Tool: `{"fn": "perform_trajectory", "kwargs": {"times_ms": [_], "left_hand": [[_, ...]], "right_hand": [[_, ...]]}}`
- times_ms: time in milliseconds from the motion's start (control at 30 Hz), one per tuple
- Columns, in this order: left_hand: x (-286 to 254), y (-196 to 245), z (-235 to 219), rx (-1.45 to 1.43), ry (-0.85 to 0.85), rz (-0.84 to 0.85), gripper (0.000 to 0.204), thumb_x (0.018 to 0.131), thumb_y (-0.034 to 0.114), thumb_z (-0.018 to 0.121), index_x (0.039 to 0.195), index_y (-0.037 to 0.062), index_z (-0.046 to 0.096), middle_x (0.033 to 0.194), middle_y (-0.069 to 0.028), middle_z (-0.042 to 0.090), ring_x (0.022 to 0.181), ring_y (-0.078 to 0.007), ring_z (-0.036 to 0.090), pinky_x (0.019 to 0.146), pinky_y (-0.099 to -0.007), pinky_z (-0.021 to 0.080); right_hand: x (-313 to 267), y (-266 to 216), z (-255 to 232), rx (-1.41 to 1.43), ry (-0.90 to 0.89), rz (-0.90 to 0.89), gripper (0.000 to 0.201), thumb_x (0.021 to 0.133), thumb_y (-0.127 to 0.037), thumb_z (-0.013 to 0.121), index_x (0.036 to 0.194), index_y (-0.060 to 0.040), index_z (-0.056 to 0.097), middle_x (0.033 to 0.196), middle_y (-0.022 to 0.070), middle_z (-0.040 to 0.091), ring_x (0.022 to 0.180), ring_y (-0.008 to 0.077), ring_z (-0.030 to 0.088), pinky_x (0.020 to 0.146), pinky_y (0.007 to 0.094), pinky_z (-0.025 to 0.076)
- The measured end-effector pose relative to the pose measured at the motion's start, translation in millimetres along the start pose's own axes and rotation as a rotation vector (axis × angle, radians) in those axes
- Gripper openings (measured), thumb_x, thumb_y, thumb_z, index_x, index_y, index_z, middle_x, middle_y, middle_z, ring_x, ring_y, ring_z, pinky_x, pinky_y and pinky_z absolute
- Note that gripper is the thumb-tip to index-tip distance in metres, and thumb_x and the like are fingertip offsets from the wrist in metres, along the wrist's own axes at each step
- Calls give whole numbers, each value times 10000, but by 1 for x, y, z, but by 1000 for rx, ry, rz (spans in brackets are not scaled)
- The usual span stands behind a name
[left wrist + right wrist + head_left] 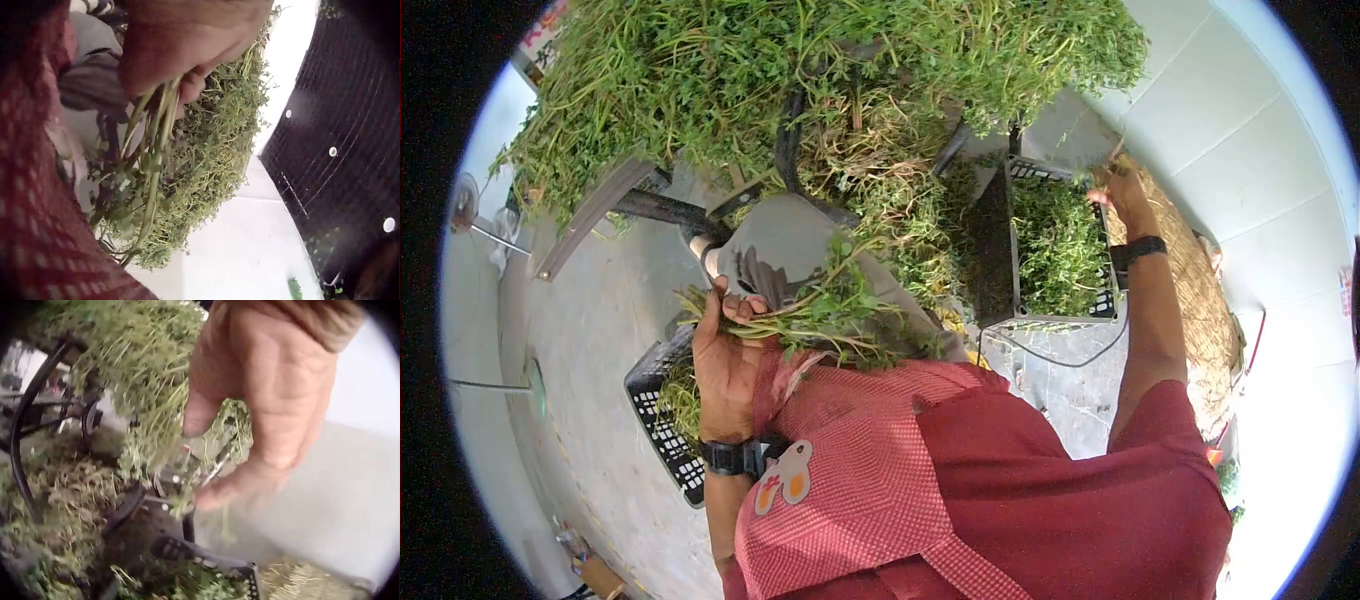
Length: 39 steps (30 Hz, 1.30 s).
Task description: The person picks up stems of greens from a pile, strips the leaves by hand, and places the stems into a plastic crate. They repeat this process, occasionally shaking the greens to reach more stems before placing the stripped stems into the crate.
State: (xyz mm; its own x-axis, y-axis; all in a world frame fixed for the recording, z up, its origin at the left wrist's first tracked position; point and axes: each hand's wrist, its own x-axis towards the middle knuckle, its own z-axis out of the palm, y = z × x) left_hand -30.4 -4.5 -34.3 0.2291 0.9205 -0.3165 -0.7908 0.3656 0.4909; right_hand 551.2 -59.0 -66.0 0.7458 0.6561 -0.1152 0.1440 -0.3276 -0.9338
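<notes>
My left hand (728,360) grips a bunch of leafy green stems (840,310) in front of the apron. In the left wrist view the stems (164,125) run down out of the curled left hand (194,44). My right hand (1130,200) reaches out beside a black crate (1065,322) of cut greens (1055,250). In the right wrist view the thumb and fingers of the right hand (269,400) stand apart. A small sprig (182,503) shows near a fingertip, and blurred greenery lies below it.
A large heap of greens (840,60) covers a raised surface in front. Under it lies a pile of tangled stems (870,140) among dark legs. Another black crate (665,420) with greens stands at left. A woven straw-coloured sack (1200,310) leans along the right wall.
</notes>
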Motion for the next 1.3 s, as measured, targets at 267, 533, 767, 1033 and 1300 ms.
{"fn": "perform_trajectory", "kwargs": {"times_ms": [267, 533, 767, 1033, 1300], "left_hand": [[9, 3, -12, -230, -154, -53, 231, 929, 267, 480, 848, 53, 517, 569, 33, 268, 520, -104, 285, 659, -259, 398], [-3, 7, 7, -184, -23, -1, 347, 952, 350, 388, 803, 56, 495, 631, -29, 413, 631, -179, 450, 864, -370, 417], [2, 8, -7, -224, -152, -10, 338, 958, 329, 373, 861, 37, 515, 838, -114, 582, 855, -277, 567, 956, -455, 420], [-3, 0, 9, -160, -96, -27, 338, 962, 336, 353, 895, 37, 495, 978, -166, 608, 976, -298, 590, 918, -439, 460], [-1, -3, 1, -196, -222, -39, 325, 964, 337, 369, 742, 107, 424, 527, 23, 312, 454, -115, 322, 537, -273, 411]], "right_hand": [[0, 29, 61, -31, -263, 87, 412, 833, -136, 614, 1183, 37, 481, 1093, 173, 580, 964, 294, 582, 675, 379, 538], [-205, -128, 197, -249, -884, -675, 215, 794, -191, 644, 917, -16, 637, 780, 88, 657, 717, 172, 635, 593, 302, 502], [-284, -117, 220, -360, -1419, -737, 283, 895, -162, 527, 1128, -2, 543, 960, 119, 620, 754, 127, 607, 580, 237, 483], [-295, -103, 253, 353, -1363, 317, 439, 954, -370, 388, 1207, -13, 425, 1044, 103, 576, 782, 191, 615, 583, 261, 516], [-299, -94, 271, -69, -1428, -465, 349, 922, -341, 476, 924, 0, 545, 695, 87, 530, 606, 161, 516, 579, 295, 447]]}}
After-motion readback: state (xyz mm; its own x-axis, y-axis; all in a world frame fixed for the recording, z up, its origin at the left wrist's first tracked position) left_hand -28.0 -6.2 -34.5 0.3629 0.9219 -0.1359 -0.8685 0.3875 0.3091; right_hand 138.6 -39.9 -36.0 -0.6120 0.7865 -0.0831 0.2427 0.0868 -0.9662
